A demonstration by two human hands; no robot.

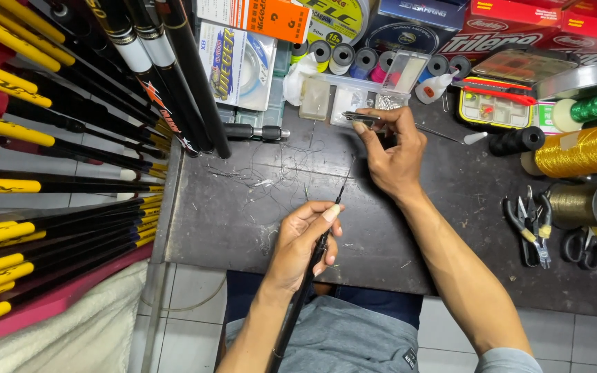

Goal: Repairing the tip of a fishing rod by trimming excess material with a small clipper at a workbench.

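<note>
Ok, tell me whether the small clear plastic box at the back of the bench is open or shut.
Open. The clear plastic box has its lid tilted up behind it, compartments exposed. The right hand holds a small metal tool just above its front edge.

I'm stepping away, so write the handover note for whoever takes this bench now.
Left hand: closed around a thin black rod, tip pointing up the dark table.
Right hand: pinching a small metal tool beside the clear parts box.
Done: thread scraps lie on the table.
Left: nothing shows on the rod tip yet.
Pliers and gold thread spool lie to the right.
</note>
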